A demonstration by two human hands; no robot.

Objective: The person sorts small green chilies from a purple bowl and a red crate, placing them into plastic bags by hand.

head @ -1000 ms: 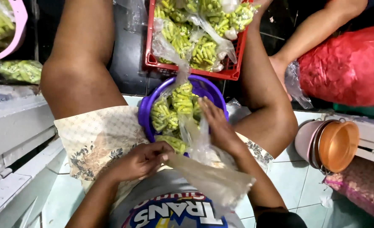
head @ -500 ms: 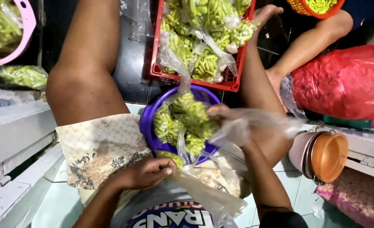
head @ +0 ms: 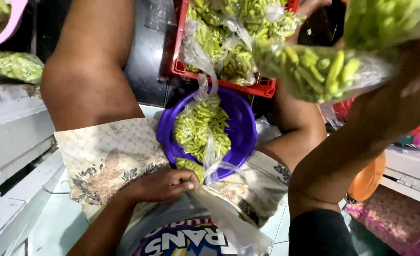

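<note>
Filled bag (head: 314, 71): clear plastic, packed with small green chillies, raised high at upper right, close to the camera and blurred. It hangs over the near corner of the red crate (head: 267, 87). The right arm rises to it from lower right. Right hand (head: 409, 90): blurred and mostly out of view behind the bag; appears closed on the bag, but the fingers cannot be made out.

Left hand (head: 160, 185): low on the lap, fingers curled shut, pinching the mouth of an empty clear bag (head: 229, 223) between thumb and fingertips. That bag trails down and right across the shirt. Some chillies lie just by the fingertips at the bowl's near rim.

Purple bowl (head: 241, 123): sits between the thighs, touching the patterned shorts (head: 105, 156). Holds a heap of green chillies (head: 200, 128) with a loose strip of plastic lying over them.

Red crate: just beyond the bowl, filled with tied clear bags of chillies.

Outward: orange bowl (head: 366, 180) at right, partly behind the right arm. A further chilli bag (head: 13, 66) at far left on a dark surface; pink basket rim (head: 8, 28) at top-left corner. Grey step (head: 11, 137) along the left side.
</note>
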